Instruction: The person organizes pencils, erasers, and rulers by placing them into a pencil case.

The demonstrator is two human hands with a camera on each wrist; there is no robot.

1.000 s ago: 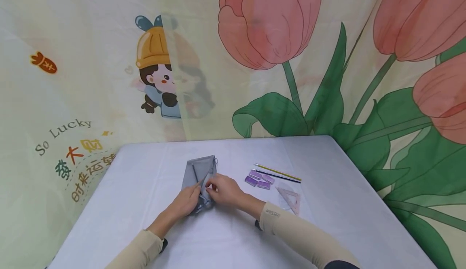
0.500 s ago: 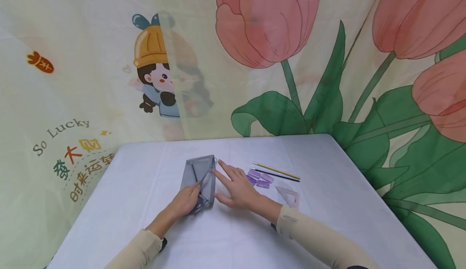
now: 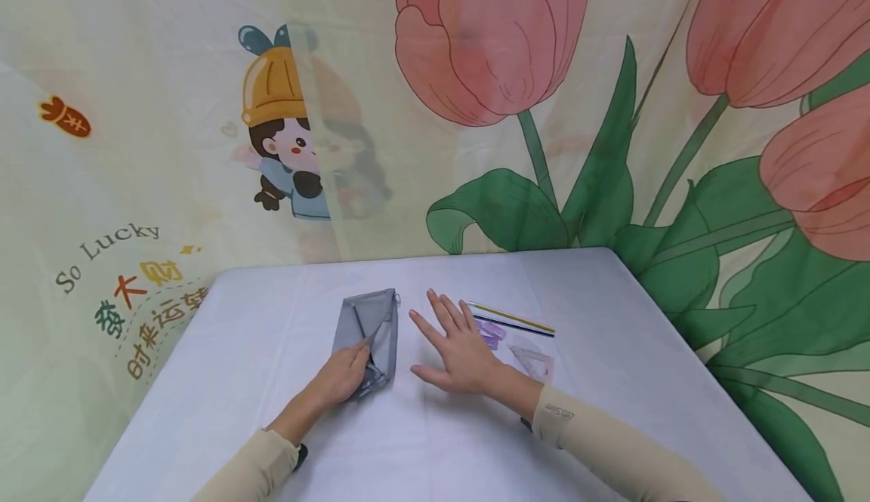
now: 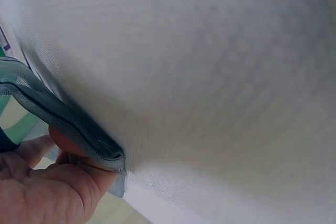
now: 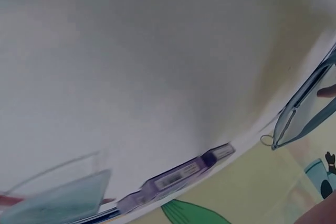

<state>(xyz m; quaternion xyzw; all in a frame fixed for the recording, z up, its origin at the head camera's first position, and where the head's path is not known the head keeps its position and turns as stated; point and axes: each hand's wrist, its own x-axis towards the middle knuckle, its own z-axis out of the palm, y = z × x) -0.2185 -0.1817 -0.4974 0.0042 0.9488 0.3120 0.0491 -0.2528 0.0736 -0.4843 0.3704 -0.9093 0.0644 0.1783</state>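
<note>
A grey mesh zip pouch lies on the white table, its zip side pulled open. My left hand pinches the near left edge of the opening between thumb and fingers; in the left wrist view, that hand holds the dark zip edge of the pouch. To the right of the pouch, apart from it, my right hand is held with fingers spread and nothing in them. It partly covers several small purple wrapped blocks, which show a barcode label in the right wrist view.
Behind and right of the purple blocks lie a yellow pencil and a black pencil. A clear triangular set square lies nearer. A printed curtain hangs behind the table's far edge.
My right hand has left the pouch, spread its fingers and moved right toward the purple blocks. My left hand keeps its hold on the pouch edge.
</note>
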